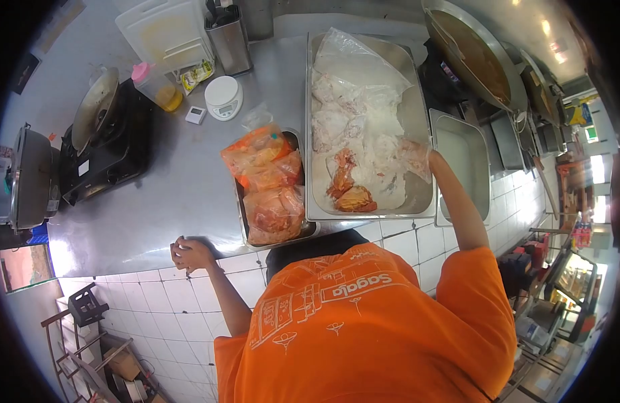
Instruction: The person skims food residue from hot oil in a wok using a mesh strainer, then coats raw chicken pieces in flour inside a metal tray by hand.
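My right hand point(413, 156), in a clear plastic glove, reaches into a large steel tray point(370, 216) of white flour point(384, 117). It is at the right side of the flour; glove and flour obscure its fingers. Flour-covered meat pieces point(333, 111) lie at the left, and two bare reddish-orange marinated pieces point(347, 185) sit near the front. A clear plastic bag point(353, 57) covers the tray's back part. Held over the counter's front edge, my left hand point(191, 254) has loosely curled fingers with nothing visible in them. Nearby, bags of raw meat point(275, 211) fill a smaller tray point(312, 232).
On the counter point(169, 168) stand a white kitchen scale point(224, 99), a small timer point(196, 115), a pink-lidded jug point(159, 88) and a portable stove point(105, 158) with a pan point(98, 107). Right of the flour tray are another tray point(463, 164) and a wide pan of brown liquid point(471, 50).
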{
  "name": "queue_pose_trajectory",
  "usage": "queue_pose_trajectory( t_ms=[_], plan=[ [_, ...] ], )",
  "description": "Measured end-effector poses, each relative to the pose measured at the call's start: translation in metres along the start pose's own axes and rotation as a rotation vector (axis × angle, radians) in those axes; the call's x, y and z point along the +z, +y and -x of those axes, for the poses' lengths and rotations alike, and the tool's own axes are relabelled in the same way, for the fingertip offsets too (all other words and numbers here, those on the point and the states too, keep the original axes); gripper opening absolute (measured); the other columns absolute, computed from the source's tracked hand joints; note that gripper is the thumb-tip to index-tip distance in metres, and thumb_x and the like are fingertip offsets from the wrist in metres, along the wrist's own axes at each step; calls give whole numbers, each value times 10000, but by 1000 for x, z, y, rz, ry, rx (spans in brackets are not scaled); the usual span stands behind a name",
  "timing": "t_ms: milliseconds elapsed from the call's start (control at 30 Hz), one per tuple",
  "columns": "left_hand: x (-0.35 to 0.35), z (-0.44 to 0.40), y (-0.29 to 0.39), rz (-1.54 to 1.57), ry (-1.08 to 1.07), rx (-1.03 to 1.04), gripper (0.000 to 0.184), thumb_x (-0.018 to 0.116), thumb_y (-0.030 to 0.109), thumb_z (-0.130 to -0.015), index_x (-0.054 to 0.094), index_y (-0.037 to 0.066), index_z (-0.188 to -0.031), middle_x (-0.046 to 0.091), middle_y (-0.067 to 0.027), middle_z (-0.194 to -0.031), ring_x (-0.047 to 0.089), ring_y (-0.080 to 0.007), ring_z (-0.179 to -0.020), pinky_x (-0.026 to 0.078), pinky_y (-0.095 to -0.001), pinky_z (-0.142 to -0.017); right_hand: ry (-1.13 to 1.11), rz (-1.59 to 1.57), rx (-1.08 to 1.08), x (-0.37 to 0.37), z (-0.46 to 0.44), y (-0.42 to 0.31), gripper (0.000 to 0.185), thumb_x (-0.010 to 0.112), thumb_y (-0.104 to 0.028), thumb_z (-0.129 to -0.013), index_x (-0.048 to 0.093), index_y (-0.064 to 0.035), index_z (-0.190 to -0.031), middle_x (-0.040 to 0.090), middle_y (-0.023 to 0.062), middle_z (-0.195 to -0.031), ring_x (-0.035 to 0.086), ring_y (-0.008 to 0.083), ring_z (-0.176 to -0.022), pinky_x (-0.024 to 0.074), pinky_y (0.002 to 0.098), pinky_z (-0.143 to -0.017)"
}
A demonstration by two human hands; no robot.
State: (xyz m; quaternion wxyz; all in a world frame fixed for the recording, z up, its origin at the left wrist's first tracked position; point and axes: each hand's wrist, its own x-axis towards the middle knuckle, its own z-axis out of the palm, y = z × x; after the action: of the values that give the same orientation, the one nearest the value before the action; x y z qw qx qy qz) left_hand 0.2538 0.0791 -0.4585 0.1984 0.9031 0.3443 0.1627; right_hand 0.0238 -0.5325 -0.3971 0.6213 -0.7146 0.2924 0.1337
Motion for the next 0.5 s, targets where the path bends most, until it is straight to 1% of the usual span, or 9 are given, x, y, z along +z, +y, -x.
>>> queue_pose_trajectory(
  t_ms=[167, 200, 267, 300, 333, 400, 433, 467, 500],
  plan=[
    [-2, 1, 2, 5, -15, -7, 380, 326, 441, -941, 608, 198, -1016, 441, -25, -1306, 308, -281, -1243, 285, -579, -925, 299, 1175, -8, 44, -32, -39, 735, 696, -484, -699, 495, -32, -1242, 524, 173, -1246, 497, 324, -1179, 351, 383, -1046],
    [-3, 1, 3, 2, -19, -11, 377, 326, 439, -942, 608, 198, -1014, 440, -25, -1307, 306, -281, -1245, 281, -578, -929, 299, 1177, -12, 53, -37, -35, 735, 696, -484, -699, 495, -32, -1242, 524, 173, -1246, 497, 324, -1179, 351, 383, -1046],
    [-5, 1, 6, 1, -17, -13, 375, 328, 437, -943, 608, 197, -1012, 439, -25, -1308, 306, -281, -1245, 281, -577, -931, 348, 1341, -236, 72, -46, -15, 845, 697, -496, -682, 421, -9, -1314, 500, 221, -1278, 472, 328, -1212, 308, 363, -1075],
    [-6, 2, 6, 0, -20, -11, 372, 330, 435, -944, 608, 196, -1011, 438, -25, -1308, 306, -281, -1245, 280, -575, -933, 269, 1359, -170, 73, -48, -20, 885, 697, -496, -679, 384, -13, -1351, 475, 254, -1302, 454, 331, -1235, 325, 339, -1063],
    [-7, 3, 5, -2, -21, -12, 372, 330, 435, -944, 608, 196, -1011, 438, -25, -1308, 306, -281, -1245, 280, -575, -933, 268, 1359, -168, 76, -38, -29, 885, 697, -496, -679, 384, -13, -1351, 475, 254, -1302, 454, 331, -1235, 325, 339, -1063],
    [-7, 2, 6, 14, -25, -5, 366, 336, 433, -944, 605, 195, -1016, 434, -27, -1312, 308, -282, -1244, 280, -573, -935, 523, 742, 175, 79, -19, -45, 764, 649, -418, -750, 398, -19, -1351, 508, 263, -1257, 471, 345, -1212, 353, 327, -1039],
    [-5, 2, 6, 16, -25, -10, 366, 336, 433, -944, 605, 195, -1016, 434, -27, -1312, 308, -282, -1244, 280, -573, -935, 523, 746, 172, 67, -24, -31, 764, 649, -418, -750, 398, -19, -1351, 508, 263, -1257, 471, 345, -1212, 353, 327, -1039],
    [-3, 2, 4, 11, -19, -5, 364, 337, 432, -944, 602, 195, -1018, 434, -27, -1310, 310, -283, -1243, 285, -571, -930, 470, 888, 131, 42, -34, 5, 656, 579, -408, -816, 439, 0, -1310, 513, 263, -1253, 491, 344, -1198, 364, 360, -1030],
    [-3, 1, 2, 5, -14, 2, 362, 337, 432, -944, 599, 194, -1021, 434, -27, -1309, 312, -283, -1241, 290, -569, -926, 441, 957, 111, 32, -33, 15, 610, 544, -403, -849, 460, 10, -1289, 516, 264, -1251, 501, 343, -1191, 370, 377, -1025]
  ],
)
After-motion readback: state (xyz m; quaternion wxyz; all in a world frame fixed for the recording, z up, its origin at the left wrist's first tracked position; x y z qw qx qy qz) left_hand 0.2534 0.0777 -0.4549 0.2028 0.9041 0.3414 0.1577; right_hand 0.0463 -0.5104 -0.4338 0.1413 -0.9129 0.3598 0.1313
